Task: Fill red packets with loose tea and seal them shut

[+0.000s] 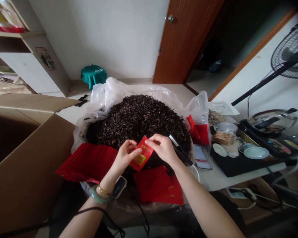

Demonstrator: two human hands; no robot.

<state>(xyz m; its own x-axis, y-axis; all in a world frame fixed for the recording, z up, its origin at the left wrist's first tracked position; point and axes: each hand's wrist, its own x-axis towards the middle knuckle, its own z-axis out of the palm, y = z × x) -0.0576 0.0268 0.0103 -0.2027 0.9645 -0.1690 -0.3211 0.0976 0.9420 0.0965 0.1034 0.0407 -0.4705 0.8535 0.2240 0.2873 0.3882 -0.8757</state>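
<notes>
Both my hands hold one small red packet [142, 153] with yellow print, in front of a big heap of dark loose tea leaves [141, 115]. My left hand [126, 155] pinches its left side between thumb and fingers. At the packet's upper right, my right hand [161, 147] grips the edge. A tight row of red packets [86, 162] stands at the left, near my left forearm. Below my hands lie several loose flat red packets [159, 186]. A dark handheld device with a white end [180, 148] rests on the leaves by my right wrist.
A clear plastic bag [111, 91] surrounds the heap. An open cardboard box [39, 142] stands left. More red packets [201, 132] lie at the bag's right edge. The right-hand table holds a tea tray [230, 165], jars and a glass kettle [273, 120]. Cables cross near my left forearm.
</notes>
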